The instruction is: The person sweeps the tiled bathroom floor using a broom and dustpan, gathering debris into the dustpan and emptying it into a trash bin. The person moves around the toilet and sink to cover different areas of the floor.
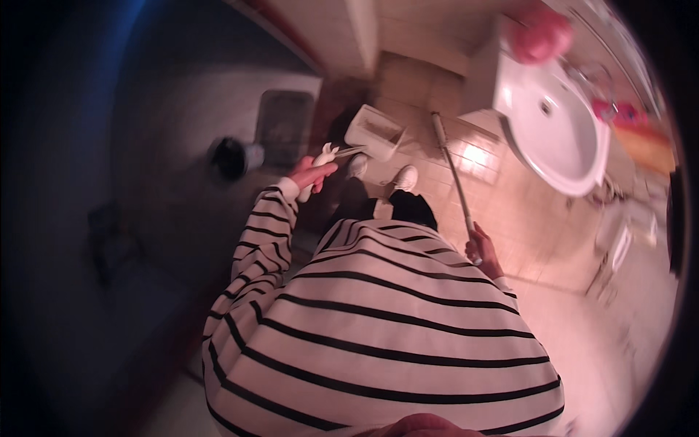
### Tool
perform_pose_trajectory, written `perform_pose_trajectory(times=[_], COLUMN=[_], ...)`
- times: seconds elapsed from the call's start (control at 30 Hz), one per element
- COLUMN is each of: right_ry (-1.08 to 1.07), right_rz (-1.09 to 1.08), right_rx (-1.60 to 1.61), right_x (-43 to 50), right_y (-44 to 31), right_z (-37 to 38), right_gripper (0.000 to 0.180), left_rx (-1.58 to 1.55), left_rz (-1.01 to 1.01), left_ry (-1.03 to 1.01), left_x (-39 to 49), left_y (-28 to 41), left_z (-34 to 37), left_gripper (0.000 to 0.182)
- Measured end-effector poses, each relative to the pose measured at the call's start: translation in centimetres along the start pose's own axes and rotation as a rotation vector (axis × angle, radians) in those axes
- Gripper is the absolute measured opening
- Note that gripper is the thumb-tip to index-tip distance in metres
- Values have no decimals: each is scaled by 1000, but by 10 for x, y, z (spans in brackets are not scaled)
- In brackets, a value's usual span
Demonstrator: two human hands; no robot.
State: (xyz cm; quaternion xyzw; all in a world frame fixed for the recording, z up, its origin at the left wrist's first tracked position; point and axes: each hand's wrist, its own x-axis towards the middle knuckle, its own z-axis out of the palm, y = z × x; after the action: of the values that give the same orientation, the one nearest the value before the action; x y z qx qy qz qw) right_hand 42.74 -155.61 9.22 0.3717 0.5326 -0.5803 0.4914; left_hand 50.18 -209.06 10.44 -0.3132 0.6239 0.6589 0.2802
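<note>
My left hand [311,175] is closed around the pale grip of a long-handled dustpan. From that grip a thin shaft [350,151] leads to the white dustpan [355,124], low in front of my left shoe, with some dark debris in its pan. My right hand [485,250] grips the top of a broom's handle [458,191]. The broom's narrow head [438,130] is down at the tiled floor, right of the dustpan and apart from it. Its bristles look blurred.
A white washbasin [551,125] juts out at the right, with a pink object [540,35] on its far corner. Leftward, past a dark red threshold [341,104], the room is dim. A grey mat [285,123] and a dark bin-like container [229,158] are there.
</note>
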Motion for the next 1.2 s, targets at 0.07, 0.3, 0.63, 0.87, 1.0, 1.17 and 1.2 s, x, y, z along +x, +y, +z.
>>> perform_pose_trajectory(times=[0.07, 0.3, 0.63, 0.87, 1.0, 1.17, 1.2], right_ry=[-42, -216, -255, -321, -577, -589, -617], right_rz=[10, -39, -169, -372, -995, -1165, -1193], right_rx=[-78, -414, -1051, -1437, -1573, -1795, -1793], right_x=[7, 32, 60, 15, 14, 51, 61], right_y=[-18, -68, -76, -95, -101, -107, -107], right_z=[16, 103, 214, 290, 338, 416, 432], right_gripper=[56, 59, 57, 56, 57, 59, 60], left_rx=[-184, -447, -628, -782, -801, -683, -659], left_rz=[-3, -27, -49, 172, 284, 318, 307], left_ry=[100, 534, 1043, 1331, 1447, 1518, 1540], left_x=[-42, -150, -234, -289, -317, -325, -323], left_y=[-19, -69, -88, -75, -59, -46, -44], left_z=[-7, -6, -27, -56, -80, -119, -128], left_gripper=[34, 34, 26, 30, 33, 35, 35])
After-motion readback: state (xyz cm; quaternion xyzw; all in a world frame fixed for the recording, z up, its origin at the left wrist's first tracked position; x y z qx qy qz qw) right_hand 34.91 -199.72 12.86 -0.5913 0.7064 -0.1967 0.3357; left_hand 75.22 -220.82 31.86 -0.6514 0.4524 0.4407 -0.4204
